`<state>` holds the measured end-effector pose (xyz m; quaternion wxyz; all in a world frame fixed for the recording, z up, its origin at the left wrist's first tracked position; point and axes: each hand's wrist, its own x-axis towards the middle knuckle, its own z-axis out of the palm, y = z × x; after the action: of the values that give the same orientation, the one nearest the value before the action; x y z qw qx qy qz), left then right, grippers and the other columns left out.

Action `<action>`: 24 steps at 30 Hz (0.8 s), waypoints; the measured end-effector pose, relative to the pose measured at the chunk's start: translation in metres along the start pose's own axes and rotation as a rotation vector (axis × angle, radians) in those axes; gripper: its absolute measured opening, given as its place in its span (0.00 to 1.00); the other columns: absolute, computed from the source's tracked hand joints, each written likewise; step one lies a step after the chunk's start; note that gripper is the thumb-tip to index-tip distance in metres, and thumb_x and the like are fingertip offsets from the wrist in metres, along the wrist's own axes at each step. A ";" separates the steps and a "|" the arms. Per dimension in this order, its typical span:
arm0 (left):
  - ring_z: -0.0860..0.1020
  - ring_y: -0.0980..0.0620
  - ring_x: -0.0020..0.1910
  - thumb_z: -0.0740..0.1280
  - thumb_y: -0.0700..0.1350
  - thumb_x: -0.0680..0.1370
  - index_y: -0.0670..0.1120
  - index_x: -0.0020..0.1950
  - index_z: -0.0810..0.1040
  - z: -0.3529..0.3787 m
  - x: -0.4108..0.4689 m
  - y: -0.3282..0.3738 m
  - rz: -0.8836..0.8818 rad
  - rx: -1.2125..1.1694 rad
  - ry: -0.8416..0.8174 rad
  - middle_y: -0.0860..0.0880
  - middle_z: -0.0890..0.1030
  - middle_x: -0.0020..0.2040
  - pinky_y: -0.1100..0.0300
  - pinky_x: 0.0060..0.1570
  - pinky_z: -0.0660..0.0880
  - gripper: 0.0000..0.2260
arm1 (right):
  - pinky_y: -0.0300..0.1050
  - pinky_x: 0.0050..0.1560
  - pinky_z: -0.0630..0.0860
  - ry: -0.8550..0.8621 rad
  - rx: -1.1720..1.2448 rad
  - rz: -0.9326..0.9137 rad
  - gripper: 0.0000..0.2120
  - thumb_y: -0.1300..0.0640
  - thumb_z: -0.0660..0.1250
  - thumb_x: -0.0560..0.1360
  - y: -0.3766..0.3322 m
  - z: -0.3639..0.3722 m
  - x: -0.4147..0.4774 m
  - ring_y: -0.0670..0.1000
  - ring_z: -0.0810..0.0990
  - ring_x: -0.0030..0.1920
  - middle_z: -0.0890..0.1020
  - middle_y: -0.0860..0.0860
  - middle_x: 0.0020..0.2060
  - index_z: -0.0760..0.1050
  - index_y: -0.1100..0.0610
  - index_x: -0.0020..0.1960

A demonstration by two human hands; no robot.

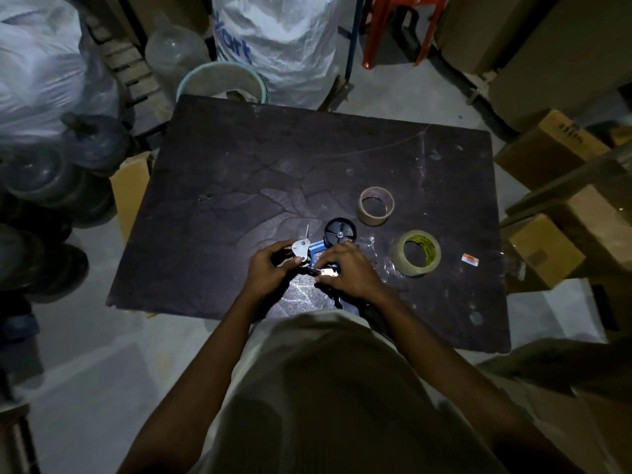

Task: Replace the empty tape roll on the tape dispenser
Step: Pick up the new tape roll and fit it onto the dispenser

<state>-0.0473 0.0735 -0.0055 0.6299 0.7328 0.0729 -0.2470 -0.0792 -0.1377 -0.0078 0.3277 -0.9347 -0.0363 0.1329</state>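
A blue tape dispenser (316, 249) with a bare black wheel (339, 231) lies on the dark table (273, 159) near its front edge. My left hand (270, 268) grips its metal front plate end. My right hand (345, 271) holds the handle side, fingers over a shiny metal part. An empty brown cardboard core (376, 205) stands behind and to the right. A full roll of clear tape (416, 253) lies flat further right. Crumpled clear wrap (374, 249) sits between the dispenser and the full roll.
A small orange and white scrap (470, 260) lies right of the full roll. Cardboard boxes (543, 254) crowd the right side. A bucket (222, 82), white sacks (284, 39) and a red stool (400, 25) stand behind the table. Dark jugs (51, 186) fill the left.
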 end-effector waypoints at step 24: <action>0.86 0.55 0.52 0.74 0.45 0.72 0.59 0.62 0.83 0.002 0.005 0.000 0.054 0.198 0.032 0.55 0.87 0.52 0.44 0.57 0.82 0.19 | 0.51 0.60 0.75 -0.161 0.055 -0.086 0.07 0.51 0.78 0.71 -0.007 -0.001 -0.002 0.49 0.72 0.62 0.74 0.47 0.56 0.86 0.46 0.49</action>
<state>-0.0433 0.0709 -0.0078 0.5598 0.7968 0.0384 -0.2243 -0.0803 -0.1330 -0.0025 0.3546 -0.9092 -0.0989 0.1944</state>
